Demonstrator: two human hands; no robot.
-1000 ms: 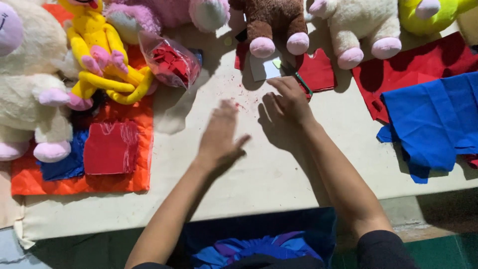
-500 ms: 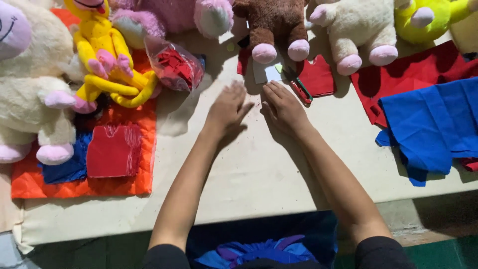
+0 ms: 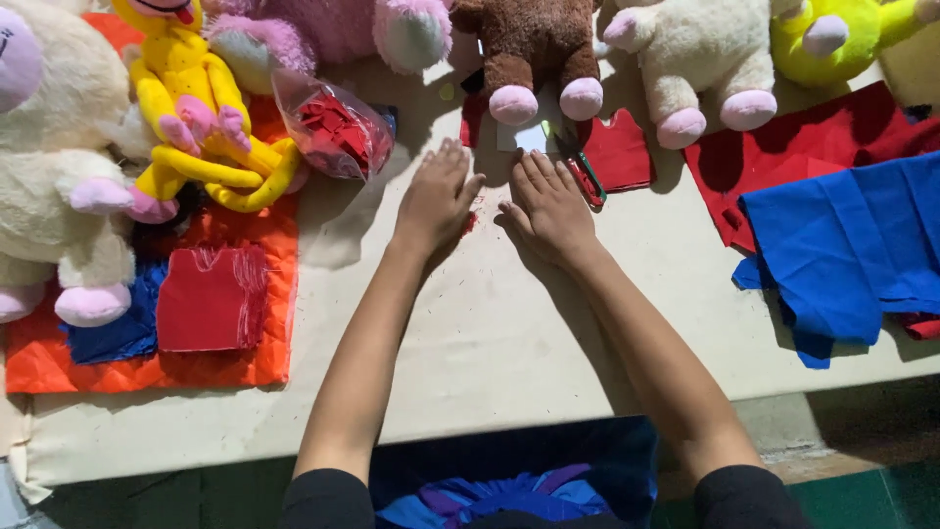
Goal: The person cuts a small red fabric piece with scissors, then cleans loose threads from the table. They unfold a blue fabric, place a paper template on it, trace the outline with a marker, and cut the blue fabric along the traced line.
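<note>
Two hands flat; six plush toys (image 3: 534,44).

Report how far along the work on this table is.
Done: a red piece lies stitched on the orange quilted cloth. In hand: left hand and right hand lie flat on the table, beside small red scraps. Left: blue cloth and red cloth lie loose.

Left hand (image 3: 436,201) has moved up and rightward across the worktop (image 3: 509,343), from mid-surface to a position level with and near the right hand (image 3: 548,211). Both now lie flat, palms down, fingers extended toward the brown plush toy (image 3: 534,49). Right hand has shifted slightly forward, fingertips close to the small white card (image 3: 524,137).
</note>
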